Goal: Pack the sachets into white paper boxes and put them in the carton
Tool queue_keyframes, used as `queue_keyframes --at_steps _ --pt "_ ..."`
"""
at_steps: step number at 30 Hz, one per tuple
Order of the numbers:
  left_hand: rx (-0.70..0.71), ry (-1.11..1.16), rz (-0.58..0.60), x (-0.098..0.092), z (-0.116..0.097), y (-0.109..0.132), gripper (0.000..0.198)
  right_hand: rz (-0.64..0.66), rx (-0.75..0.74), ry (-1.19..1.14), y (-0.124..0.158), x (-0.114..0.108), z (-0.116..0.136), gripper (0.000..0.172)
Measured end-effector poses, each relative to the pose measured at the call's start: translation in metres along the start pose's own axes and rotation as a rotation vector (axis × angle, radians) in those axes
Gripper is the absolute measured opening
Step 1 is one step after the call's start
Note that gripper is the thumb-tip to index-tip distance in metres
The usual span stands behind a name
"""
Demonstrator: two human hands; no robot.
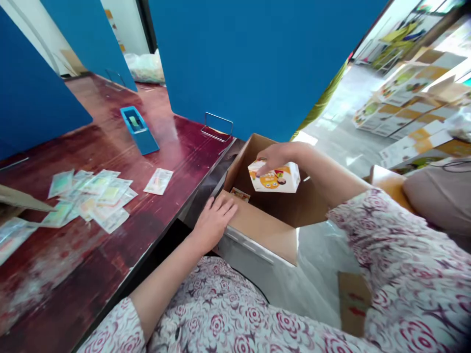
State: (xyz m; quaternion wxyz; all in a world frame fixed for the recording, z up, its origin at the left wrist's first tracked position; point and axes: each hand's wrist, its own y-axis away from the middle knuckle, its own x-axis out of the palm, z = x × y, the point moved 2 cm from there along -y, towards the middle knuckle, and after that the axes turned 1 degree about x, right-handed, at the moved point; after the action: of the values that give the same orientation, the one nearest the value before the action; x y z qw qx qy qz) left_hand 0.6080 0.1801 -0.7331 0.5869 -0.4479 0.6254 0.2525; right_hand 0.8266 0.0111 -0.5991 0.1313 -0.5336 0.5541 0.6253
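A: Step in hand?

B: The right hand [277, 157] holds a printed white box [275, 180] inside the mouth of a cardboard carton [243, 162]. It looks lifted off the carton floor, as far as I can judge.

A: State of the grip?

B: Right: clenched on the box, fingers [262, 161] hooked over its top corner, thumb hidden. Left: released. The left hand [215, 220] lies palm down, fingers spread, on the near carton flap [259, 230].

A: Arm pose?

B: The right forearm reaches in from the right, wrist bent downward, a floral sleeve [397, 255] above it. The left forearm angles up past the worktop [91, 255] edge.

A: What does the next move call for?

B: My judgement: setting the box down needs a lowering and opening fingers. A small printed card [240, 194] lies just below, against the carton wall.
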Motion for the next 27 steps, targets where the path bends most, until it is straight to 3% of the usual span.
queue_keyframes --at_steps 5,8,11,14,18,22,24,27 --pt "-0.011 -0.062 -0.062 0.014 0.0 0.008 0.048 0.294 -0.079 0.07 -0.073 0.033 0.031 0.062" --pt "-0.014 -0.05 -0.078 0.013 -0.004 0.022 0.05 0.433 -0.094 0.028 -0.095 0.058 0.047 0.053" --pt "-0.021 -0.031 -0.033 0.013 -0.01 0.029 0.051 0.419 -0.12 -0.024 -0.099 0.08 0.053 0.052" --pt "-0.04 -0.027 0.02 0.013 -0.013 0.025 0.052 0.409 -0.102 -0.06 -0.089 0.086 0.047 0.058" --pt "-0.057 -0.017 0.057 0.012 -0.013 0.012 0.052 0.298 -0.054 -0.031 -0.069 0.053 0.037 0.057" --pt "-0.064 0.01 0.071 0.012 -0.011 0.01 0.047 0.177 0.024 -0.036 -0.069 0.023 0.044 0.037" --pt "-0.067 0.046 0.072 0.012 -0.009 0.016 0.045 0.182 0.088 -0.135 -0.08 0.029 0.055 0.027" --pt "-0.072 0.12 0.06 0.012 -0.007 0.028 0.045 0.212 0.155 -0.314 -0.099 0.064 0.073 0.025"
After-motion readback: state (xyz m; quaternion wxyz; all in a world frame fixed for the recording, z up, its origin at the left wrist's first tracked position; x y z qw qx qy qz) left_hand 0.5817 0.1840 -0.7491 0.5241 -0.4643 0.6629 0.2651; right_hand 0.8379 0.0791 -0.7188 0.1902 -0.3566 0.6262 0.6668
